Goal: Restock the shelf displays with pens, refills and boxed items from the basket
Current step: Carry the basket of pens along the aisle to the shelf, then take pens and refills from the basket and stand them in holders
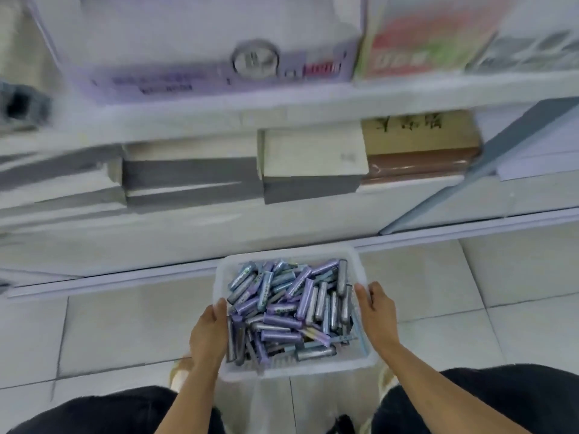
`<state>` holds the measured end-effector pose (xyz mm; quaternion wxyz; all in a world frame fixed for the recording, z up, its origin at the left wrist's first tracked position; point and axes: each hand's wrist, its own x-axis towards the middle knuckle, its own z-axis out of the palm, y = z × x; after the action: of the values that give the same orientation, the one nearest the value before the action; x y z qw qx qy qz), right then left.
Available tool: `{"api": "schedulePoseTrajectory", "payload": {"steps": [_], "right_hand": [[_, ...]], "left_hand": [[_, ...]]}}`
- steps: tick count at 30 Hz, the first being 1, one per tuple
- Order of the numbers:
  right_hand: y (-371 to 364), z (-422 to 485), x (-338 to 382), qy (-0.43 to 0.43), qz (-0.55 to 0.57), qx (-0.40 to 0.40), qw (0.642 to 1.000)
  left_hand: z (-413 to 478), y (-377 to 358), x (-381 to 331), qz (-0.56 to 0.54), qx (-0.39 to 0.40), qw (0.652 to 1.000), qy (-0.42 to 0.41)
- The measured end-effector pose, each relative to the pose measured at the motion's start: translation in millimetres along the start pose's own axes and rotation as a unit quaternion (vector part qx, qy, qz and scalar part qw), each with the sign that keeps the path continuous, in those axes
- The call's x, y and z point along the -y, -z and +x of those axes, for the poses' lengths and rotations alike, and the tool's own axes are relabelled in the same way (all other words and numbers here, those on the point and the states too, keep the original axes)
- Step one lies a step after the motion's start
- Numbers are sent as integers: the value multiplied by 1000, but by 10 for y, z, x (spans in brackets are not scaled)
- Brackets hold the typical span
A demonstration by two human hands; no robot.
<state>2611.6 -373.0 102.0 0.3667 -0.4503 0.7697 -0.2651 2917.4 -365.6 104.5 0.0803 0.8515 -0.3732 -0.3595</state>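
A person holds a see-through white plastic basket [283,254] in both hands, low over a pale tiled floor [470,292] and just in front of the shelves. The left hand [208,333] grips the basket's left wall, its thumb hooked over the rim; the rest of its fingers are hidden behind the plastic. The right hand [377,314] grips the right wall in the same way, thumb on the rim and fingers [377,289] curled down the outside. The basket is heaped with small long packs [282,308], purple and silver-grey, lying jumbled in all directions; their print is too small to read. Ahead, the shelves are blurred. The upper shelf [282,100] carries a lavender box [203,67] and, to its right, a red and green packet [423,42]. The shelf below holds flat grey stacks [188,180] on the left and a brown wrapped bundle [419,151] on the right, with a pale block between them. Dark trousers [94,411] show at the bottom corners, and a light shoe [180,374] peeks out beside the left wrist.
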Motion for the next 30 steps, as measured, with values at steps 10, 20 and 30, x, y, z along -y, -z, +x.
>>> {"api": "schedulePoseTrajectory", "payload": {"steps": [10, 20, 30], "right_hand": [[-800, 648, -913, 15, -28, -24, 999], [-966, 813, -1101, 9, -74, -9, 997], [-1100, 789, -740, 289, -188, 43, 938]], "left_hand": [[844, -947, 355, 13, 8, 1000, 21], [958, -1110, 237, -10, -76, 997, 6], [605, -1337, -30, 168, 16, 875, -453]]}}
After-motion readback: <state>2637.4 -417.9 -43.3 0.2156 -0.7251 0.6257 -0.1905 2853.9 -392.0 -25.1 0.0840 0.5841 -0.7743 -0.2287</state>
